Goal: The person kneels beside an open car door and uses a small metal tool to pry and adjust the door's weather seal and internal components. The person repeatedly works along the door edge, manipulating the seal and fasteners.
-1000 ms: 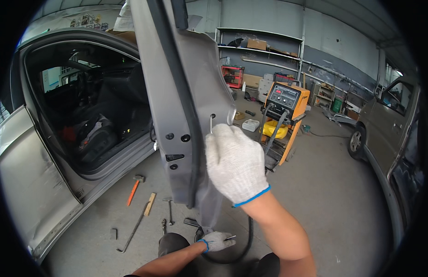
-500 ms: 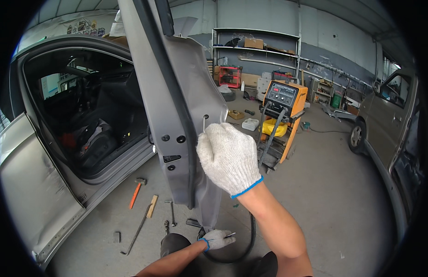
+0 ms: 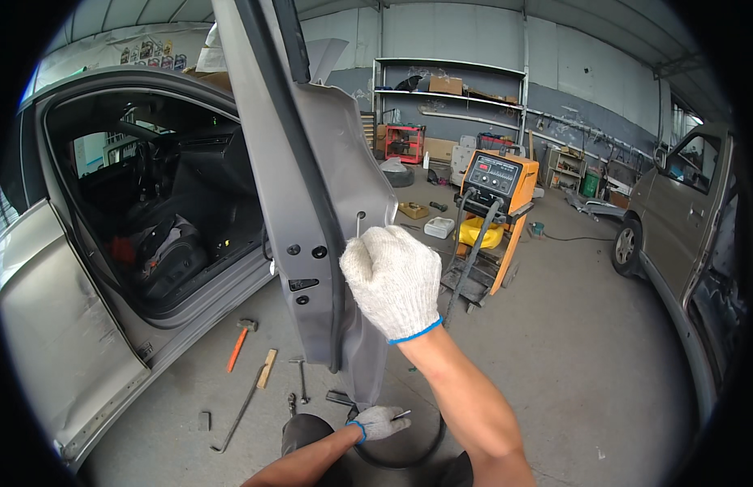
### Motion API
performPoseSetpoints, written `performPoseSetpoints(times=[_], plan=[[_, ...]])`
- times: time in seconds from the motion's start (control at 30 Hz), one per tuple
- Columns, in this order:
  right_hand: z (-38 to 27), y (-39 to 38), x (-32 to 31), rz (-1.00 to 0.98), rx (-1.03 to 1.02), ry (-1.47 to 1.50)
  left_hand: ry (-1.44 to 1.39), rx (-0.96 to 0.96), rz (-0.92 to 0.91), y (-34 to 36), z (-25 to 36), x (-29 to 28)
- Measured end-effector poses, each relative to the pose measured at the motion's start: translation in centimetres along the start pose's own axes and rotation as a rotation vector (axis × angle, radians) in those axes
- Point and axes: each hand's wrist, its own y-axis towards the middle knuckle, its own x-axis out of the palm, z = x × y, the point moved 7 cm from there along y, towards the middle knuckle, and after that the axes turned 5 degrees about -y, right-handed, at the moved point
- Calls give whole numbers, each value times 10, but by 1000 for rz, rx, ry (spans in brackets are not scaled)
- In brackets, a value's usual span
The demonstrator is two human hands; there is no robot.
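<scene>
A grey car door (image 3: 336,162) stands swung open before me, edge on, with a black rubber seal (image 3: 307,154) running down it. My right hand (image 3: 395,282), in a white knit glove with a blue cuff, is closed in a fist at the door's inner edge. From the fist a thin metal rod (image 3: 358,226) sticks up, its tip at a small hole in the door panel. Low down, beside the door's bottom edge, my gloved left hand (image 3: 379,423) is closed round a thin pale rod (image 3: 403,414); its other end is hidden.
On the floor lie a hammer (image 3: 241,345), a wooden-ended bent bar (image 3: 245,410), a T-shaped tool (image 3: 302,381) and a small metal block (image 3: 204,421). An orange welding machine (image 3: 500,183) stands on a cart at right, its black cable (image 3: 437,442) looping near my knees. Another vehicle (image 3: 681,211) stands far right.
My right fist has shifted slightly left and down, still gripping the rod at the hole. My left hand stays low with its rod. The view has tilted a little.
</scene>
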Motion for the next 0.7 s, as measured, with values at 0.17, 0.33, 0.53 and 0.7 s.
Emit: performPoseSetpoints(times=[0.17, 0.33, 0.53, 0.7], plan=[[-2, -2, 0, 31, -27, 2, -38, 10, -2, 2, -2, -2], [-4, -3, -3, 1, -3, -50, -22, 42, -3, 5, -1, 2], [-8, 6, -18, -96, 30, -115, 36, 57, -52, 2, 5, 7], [-8, 2, -16, -180, 39, -181, 44, 83, -18, -3, 12, 3]])
